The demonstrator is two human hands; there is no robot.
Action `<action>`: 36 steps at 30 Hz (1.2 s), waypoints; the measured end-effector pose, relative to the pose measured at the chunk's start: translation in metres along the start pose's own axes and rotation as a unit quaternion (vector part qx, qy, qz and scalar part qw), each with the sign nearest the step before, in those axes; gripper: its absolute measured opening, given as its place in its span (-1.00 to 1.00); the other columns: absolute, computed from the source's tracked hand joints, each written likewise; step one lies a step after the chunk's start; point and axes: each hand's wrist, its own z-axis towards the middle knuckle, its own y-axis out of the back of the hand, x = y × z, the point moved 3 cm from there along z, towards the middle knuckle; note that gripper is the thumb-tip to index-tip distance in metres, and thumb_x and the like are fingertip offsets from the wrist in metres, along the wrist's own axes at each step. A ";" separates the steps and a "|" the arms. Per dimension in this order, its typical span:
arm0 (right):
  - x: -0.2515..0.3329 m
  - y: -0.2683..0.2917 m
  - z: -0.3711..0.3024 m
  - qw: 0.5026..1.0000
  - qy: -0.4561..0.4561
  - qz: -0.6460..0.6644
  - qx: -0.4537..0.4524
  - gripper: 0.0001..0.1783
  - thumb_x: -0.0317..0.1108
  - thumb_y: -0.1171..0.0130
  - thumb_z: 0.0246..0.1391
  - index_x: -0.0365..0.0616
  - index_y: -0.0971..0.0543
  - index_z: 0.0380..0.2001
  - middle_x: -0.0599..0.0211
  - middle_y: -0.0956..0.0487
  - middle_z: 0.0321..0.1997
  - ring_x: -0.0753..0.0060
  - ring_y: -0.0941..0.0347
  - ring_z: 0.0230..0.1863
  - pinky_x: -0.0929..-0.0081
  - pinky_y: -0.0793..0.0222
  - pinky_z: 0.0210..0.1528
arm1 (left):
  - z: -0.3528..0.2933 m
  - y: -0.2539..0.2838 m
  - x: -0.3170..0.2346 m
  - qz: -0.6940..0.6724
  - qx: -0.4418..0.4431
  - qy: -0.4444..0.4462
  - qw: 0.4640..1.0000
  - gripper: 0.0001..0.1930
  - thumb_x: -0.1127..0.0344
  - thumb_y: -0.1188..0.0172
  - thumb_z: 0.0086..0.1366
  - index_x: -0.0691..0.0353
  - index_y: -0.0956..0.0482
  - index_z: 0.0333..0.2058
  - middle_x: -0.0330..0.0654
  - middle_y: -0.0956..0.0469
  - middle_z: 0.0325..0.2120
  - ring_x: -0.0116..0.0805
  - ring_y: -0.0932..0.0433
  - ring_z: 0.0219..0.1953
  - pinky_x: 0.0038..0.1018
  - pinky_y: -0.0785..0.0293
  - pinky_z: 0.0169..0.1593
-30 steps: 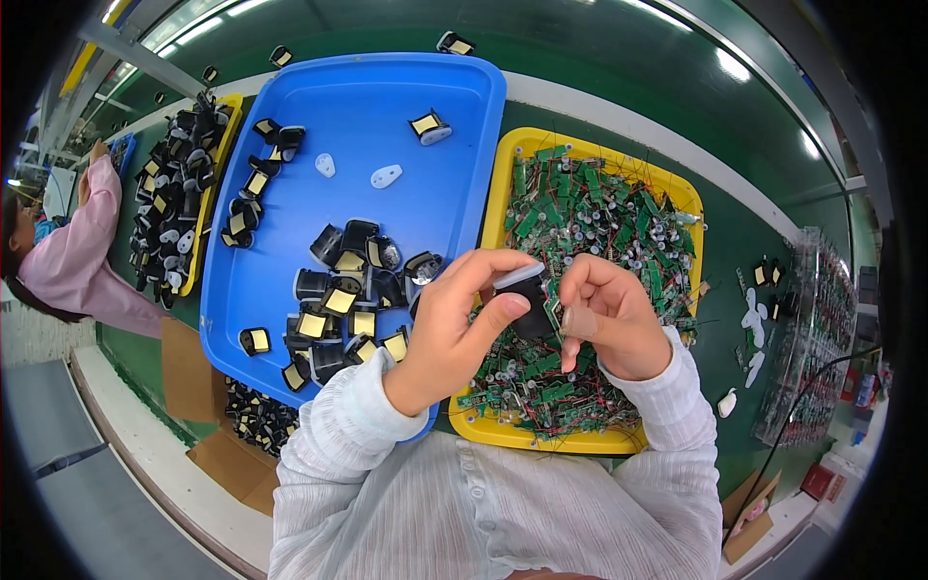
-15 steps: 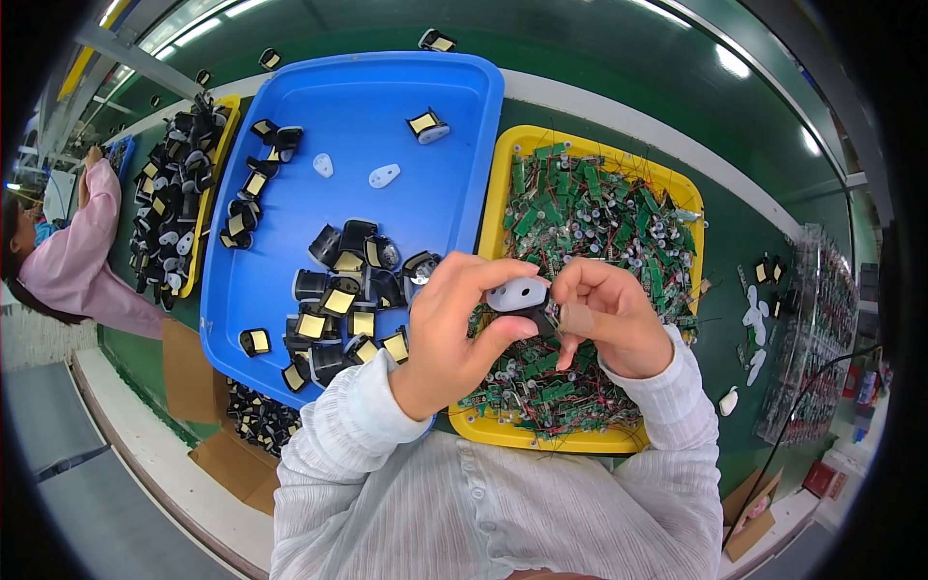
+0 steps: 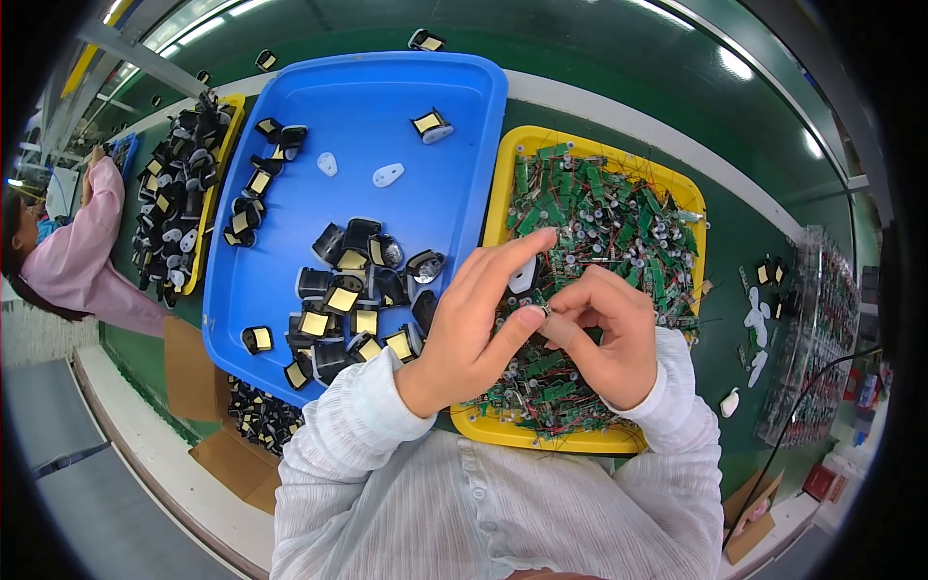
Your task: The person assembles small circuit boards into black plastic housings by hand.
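My left hand (image 3: 464, 333) is curled around a small plastic housing with a light grey, holed face (image 3: 523, 277); the fingers cover most of it. Close against it, my right hand (image 3: 617, 333) has its thumb and fingertips pinched together at the housing's edge, by my left thumb. Whatever lies between those fingertips is too small to make out. Both hands are over a yellow tray (image 3: 692, 193) heaped with green circuit boards (image 3: 590, 198) and thin red and black wires. Left of them, a blue tray (image 3: 338, 97) holds several black housings (image 3: 340, 298) with yellow pads.
Two loose grey covers (image 3: 388, 175) lie in the blue tray. Another heaped yellow tray (image 3: 232, 121) stands farther left, near a person in pink (image 3: 72, 232). A cardboard box (image 3: 193, 372) of black parts sits below. White pieces (image 3: 756, 319) and a clear rack (image 3: 817, 338) are at right.
The housing has turned in my left hand, its grey face now tilted and mostly behind the fingers. My left fingers have stretched upward; the right fingertips have closed in by the left thumb.
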 end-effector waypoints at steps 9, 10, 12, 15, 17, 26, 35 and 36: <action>0.007 0.005 0.002 0.999 0.000 0.028 0.017 -0.88 -0.56 -0.16 -0.15 -0.29 -0.48 -0.45 0.33 -0.38 -0.54 0.53 -0.41 -0.49 0.65 -0.36 -0.47 | 0.004 0.016 -0.007 0.014 0.022 0.019 0.999 -0.56 0.33 -0.18 0.04 0.29 -0.40 -0.06 -0.04 -0.49 -0.17 -0.14 -0.46 -0.22 -0.41 -0.36 -0.14; 0.010 0.005 0.005 0.999 0.010 0.014 0.046 -0.87 -0.55 -0.16 -0.16 -0.27 -0.47 -0.45 0.33 -0.39 -0.53 0.52 -0.41 -0.48 0.64 -0.36 -0.47 | 0.005 0.017 -0.008 0.029 0.031 0.026 0.999 -0.56 0.33 -0.21 0.01 0.27 -0.42 -0.08 -0.06 -0.50 -0.20 -0.15 -0.47 -0.25 -0.42 -0.37 -0.16; 0.016 0.010 0.011 0.997 0.024 -0.003 0.078 -0.86 -0.55 -0.16 -0.16 -0.26 -0.46 -0.44 0.33 -0.39 -0.52 0.51 -0.40 -0.47 0.62 -0.35 -0.47 | 0.010 0.019 -0.009 0.021 0.025 0.032 0.999 -0.55 0.29 -0.24 0.00 0.26 -0.43 -0.09 -0.06 -0.49 -0.21 -0.14 -0.45 -0.22 -0.39 -0.36 -0.14; 0.026 0.025 0.028 0.983 0.049 -0.149 0.090 -0.85 -0.52 -0.16 -0.18 -0.20 -0.44 -0.45 0.34 -0.41 -0.50 0.48 -0.39 -0.48 0.58 -0.32 -0.49 | 0.034 0.029 -0.006 0.106 0.128 -0.006 0.986 -0.49 0.17 -0.19 0.06 0.26 -0.36 -0.02 -0.09 -0.40 -0.08 -0.14 -0.30 0.00 -0.34 -0.19 0.08; 0.019 0.046 0.058 0.986 -0.007 -0.163 0.036 -0.88 -0.49 -0.13 -0.16 -0.23 -0.44 -0.47 0.29 -0.41 -0.56 0.46 -0.40 -0.48 0.55 -0.30 -0.46 | 0.050 0.042 0.016 0.228 0.137 0.026 0.964 -0.48 0.07 -0.13 0.12 0.23 -0.33 -0.01 -0.04 -0.35 -0.03 -0.07 -0.23 0.03 -0.30 -0.16 0.11; -0.090 0.144 0.224 0.778 -0.080 -0.607 -0.143 -0.88 -0.32 -0.14 -0.06 -0.05 -0.53 -0.39 0.24 -0.54 -0.33 0.20 -0.46 -0.24 0.36 -0.36 -0.18 | 0.089 0.082 0.098 0.407 0.100 0.115 0.901 -0.71 0.12 -0.16 0.07 0.24 -0.53 -0.36 -0.07 -0.48 -0.24 -0.14 -0.46 -0.25 -0.33 -0.39 -0.15; -0.069 0.151 0.192 0.828 -0.024 -0.560 0.001 -0.75 -0.31 -0.17 -0.10 -0.10 -0.52 -0.28 0.24 -0.52 -0.20 0.19 -0.44 -0.16 0.36 -0.33 -0.08 | 0.060 0.063 -0.023 0.156 -0.012 0.064 0.986 -0.75 0.29 -0.22 0.05 0.30 -0.35 -0.54 -0.16 -0.45 -0.59 -0.34 -0.45 -0.54 -0.52 -0.37 -0.45; -0.054 0.141 0.178 0.850 0.034 -0.524 0.043 -0.74 -0.33 -0.17 -0.11 -0.11 -0.52 -0.28 0.22 -0.52 -0.20 0.19 -0.43 -0.15 0.35 -0.32 -0.07 | 0.053 0.057 -0.029 0.090 -0.024 0.080 0.992 -0.75 0.30 -0.22 0.06 0.29 -0.32 -0.52 -0.17 -0.42 -0.61 -0.40 -0.43 -0.56 -0.58 -0.35 -0.47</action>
